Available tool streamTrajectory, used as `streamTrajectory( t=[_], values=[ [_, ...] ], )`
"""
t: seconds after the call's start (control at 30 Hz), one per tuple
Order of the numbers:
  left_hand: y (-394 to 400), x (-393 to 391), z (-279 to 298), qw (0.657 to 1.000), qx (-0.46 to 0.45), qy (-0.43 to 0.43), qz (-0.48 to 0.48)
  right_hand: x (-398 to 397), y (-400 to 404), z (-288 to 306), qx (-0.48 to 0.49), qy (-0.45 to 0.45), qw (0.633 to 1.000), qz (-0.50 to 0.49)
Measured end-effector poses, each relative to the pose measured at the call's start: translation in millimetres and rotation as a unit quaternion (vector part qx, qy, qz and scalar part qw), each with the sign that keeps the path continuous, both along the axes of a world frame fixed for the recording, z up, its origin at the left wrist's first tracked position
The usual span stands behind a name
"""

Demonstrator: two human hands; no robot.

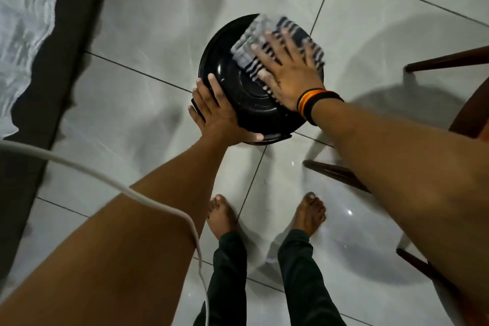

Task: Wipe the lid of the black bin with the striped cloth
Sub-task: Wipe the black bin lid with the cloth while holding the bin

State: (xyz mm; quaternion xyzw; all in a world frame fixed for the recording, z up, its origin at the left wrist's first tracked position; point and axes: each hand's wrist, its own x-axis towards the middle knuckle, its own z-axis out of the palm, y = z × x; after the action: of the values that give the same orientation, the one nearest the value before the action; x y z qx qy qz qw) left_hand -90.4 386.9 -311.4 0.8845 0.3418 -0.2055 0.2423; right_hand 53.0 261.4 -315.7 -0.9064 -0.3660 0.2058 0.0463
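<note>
The black bin stands on the tiled floor, seen from above, with its round glossy lid facing me. My left hand grips the lid's near-left rim, thumb along the front edge. My right hand lies flat with fingers spread on the striped cloth, pressing it on the far-right part of the lid. The cloth is blurred and covers about a third of the lid. A striped band sits on my right wrist.
Dark wooden chair legs stand close on the right. A grey-edged mattress with white sheet runs along the left. A white cable hangs across my left forearm. My bare feet are just in front of the bin.
</note>
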Motion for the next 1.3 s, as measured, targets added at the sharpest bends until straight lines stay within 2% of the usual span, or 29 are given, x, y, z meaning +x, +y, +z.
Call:
streamTrajectory(
  t=[0.13,0.2,0.27,0.33,0.47,0.5,0.57,0.6,0.67,0.73,0.8,0.87,0.9,0.97,1.03,1.1,1.13,1.17,1.23,1.3],
  values=[
    [1,-2,-4,1.0,-0.004,0.011,0.0,-56,-22,-4,0.036,0.027,0.973,-0.227],
    [0,-1,-3,1.0,-0.007,0.021,0.0,-103,-21,0,0.027,0.029,0.958,-0.283],
    [4,-6,-7,1.0,-0.005,0.021,-0.005,-146,-8,4,0.002,0.04,0.97,-0.24],
    [8,-5,-11,1.0,-0.003,0.007,0.013,-156,5,5,-0.005,0.034,0.986,-0.166],
    [-13,13,-9,0.976,0.126,-0.086,0.153,-78,22,-1,-0.005,-0.016,1.0,-0.007],
    [-13,19,-6,0.977,0.135,-0.069,0.148,-49,24,-1,-0.014,-0.015,0.999,0.031],
    [-16,25,-11,0.996,0.028,0.047,0.072,4,23,1,-0.032,-0.011,0.998,0.047],
    [-15,25,-8,0.995,-0.02,0.076,0.055,23,19,2,-0.032,-0.001,0.999,0.021],
    [-12,18,-4,0.996,-0.004,0.048,0.072,37,11,0,-0.006,0.044,0.995,-0.085],
    [-17,15,-5,0.997,0.016,0.013,0.075,18,0,-2,0.016,0.061,0.979,-0.192],
    [-21,14,-11,0.997,0.015,-0.005,0.074,-22,-4,-1,0.016,0.049,0.968,-0.246],
    [-21,14,-15,0.984,0.127,-0.074,0.101,-60,5,4,0.003,0.045,0.97,-0.237],
    [-19,18,-20,0.981,0.142,-0.093,0.091,-72,13,7,-0.006,0.037,0.977,-0.208],
    [-13,16,-33,0.985,0.119,-0.111,0.056,-78,31,15,-0.011,0.023,0.989,-0.144],
    [-10,14,-10,0.987,0.12,-0.045,0.1,-61,43,25,0.022,0.031,0.99,-0.135],
    [-8,23,-11,0.989,0.119,0.012,0.087,-40,42,35,0.075,0.033,0.973,-0.216],
    [-2,22,-4,0.998,0.019,0.046,0.05,-31,38,36,0.094,0.03,0.955,-0.279],
    [0,20,7,0.997,-0.044,0.042,0.053,-23,31,35,0.101,0.034,0.936,-0.335],
    [1,19,24,0.993,-0.051,-0.037,0.1,-12,19,34,0.078,0.085,0.917,-0.381],
    [-7,24,37,0.982,-0.018,-0.118,0.148,-5,14,36,0.048,0.14,0.92,-0.364]
  ],
)
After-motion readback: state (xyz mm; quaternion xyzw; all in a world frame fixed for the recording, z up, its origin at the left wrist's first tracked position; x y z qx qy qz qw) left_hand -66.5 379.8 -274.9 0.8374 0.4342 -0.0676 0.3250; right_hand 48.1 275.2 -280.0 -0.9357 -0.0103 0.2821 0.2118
